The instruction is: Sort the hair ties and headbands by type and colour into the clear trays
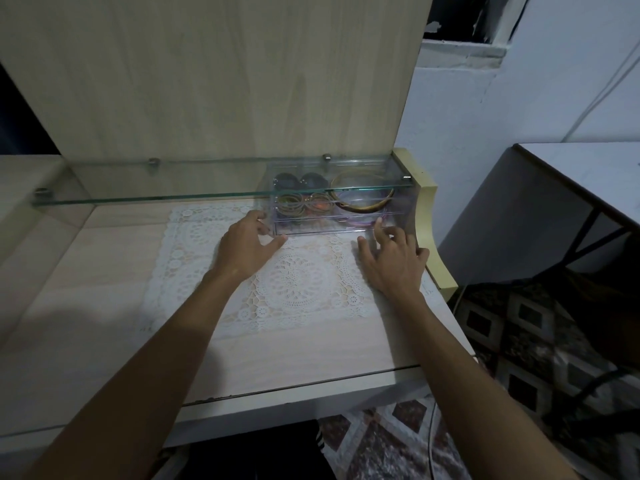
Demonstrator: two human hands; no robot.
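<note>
Hands at the Clear Trays, Sorting Seemingly Finished

While tucked beneath the glass shelf (221, 197), sat at the back right of the tabletop (114, 258), just beyond both sets of fingertips: clear trays (341, 206), stacked, rigid and see-through. Judged pushed there to keep the worked area free and the contents visible from above.

Left grip (247, 245): wide, fingers spread and relaxed, tips touching the trays' near left corner, thumb pointed at the front edge. Holding nothing. Right grip (393, 261): likewise wide, fingers fanned, index tip touching the front right corner, palm low over the lace mat (294, 282). Placed one to each corner, probably to square or slide the stack evenly; whether pushing or merely resting, impossible to tell.

Ahead of the left grip, inside the trays: dark hair ties (299, 181) at the back, thin coloured elastic loops (299, 206) nearer, soft and round. Ahead of the right grip: curved headbands (363, 194), stiff hoops, one yellowish, a purple one beneath. Grouped by kind, so the sorting looked largely done.

Under both grips: white lace, openwork with round medallions, laid on pale wood-grain laminate. Nothing loose seen on the mat.
</note>
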